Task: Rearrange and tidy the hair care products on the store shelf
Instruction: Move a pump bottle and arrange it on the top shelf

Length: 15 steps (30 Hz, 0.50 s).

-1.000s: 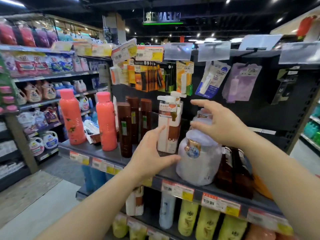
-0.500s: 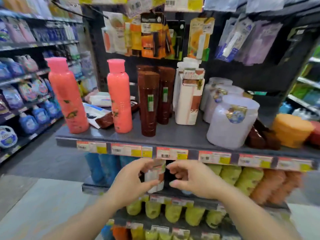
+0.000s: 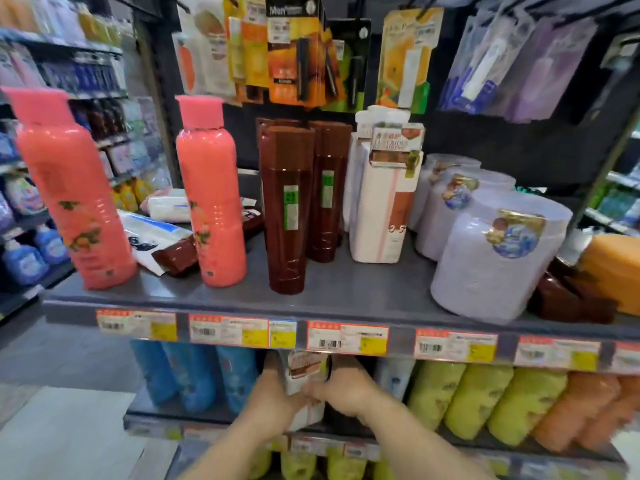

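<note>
Both hands are down at the lower shelf (image 3: 221, 415), the left hand (image 3: 273, 396) and right hand (image 3: 349, 389) clasping a white bottle (image 3: 304, 375) from either side, just under the upper shelf's price tags (image 3: 346, 336).

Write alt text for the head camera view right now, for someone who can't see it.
Both hands, left hand and right hand, grip a white and brown bottle on the lower shelf, just under the price-tag rail. The grey upper shelf carries two pink bottles, brown tubes, white pump bottles and pale lavender jars.
</note>
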Motion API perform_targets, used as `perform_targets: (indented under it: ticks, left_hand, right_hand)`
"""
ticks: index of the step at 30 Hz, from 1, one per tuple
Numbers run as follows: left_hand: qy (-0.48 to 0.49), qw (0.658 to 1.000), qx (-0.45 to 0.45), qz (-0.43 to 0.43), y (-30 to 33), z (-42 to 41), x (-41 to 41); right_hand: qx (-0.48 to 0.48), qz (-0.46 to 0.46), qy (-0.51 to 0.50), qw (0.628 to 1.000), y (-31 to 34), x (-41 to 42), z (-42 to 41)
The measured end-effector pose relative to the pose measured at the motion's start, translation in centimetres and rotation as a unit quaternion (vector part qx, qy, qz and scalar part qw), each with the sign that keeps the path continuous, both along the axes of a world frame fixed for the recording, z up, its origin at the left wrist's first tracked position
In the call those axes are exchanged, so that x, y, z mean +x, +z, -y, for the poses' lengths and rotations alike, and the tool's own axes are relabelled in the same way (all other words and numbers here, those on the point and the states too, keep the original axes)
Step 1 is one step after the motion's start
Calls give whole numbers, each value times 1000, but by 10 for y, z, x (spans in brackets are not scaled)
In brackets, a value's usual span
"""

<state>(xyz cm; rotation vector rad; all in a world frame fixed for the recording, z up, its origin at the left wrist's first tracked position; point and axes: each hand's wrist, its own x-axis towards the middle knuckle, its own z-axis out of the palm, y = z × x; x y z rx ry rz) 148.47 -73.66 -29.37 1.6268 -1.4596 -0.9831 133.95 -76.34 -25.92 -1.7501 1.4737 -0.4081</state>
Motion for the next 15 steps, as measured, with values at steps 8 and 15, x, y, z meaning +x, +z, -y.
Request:
perform_targets:
  ticks: [8,15]
  left_hand:
    - [-6,1000,-2,-13,-12,-13,13]
    - [-21,999,-25,-26,4,-44,17]
  right_hand:
    - [-31,117,-26,992,-9,-5,-25]
    - [-61,178,-46,981,0,-12,-67]
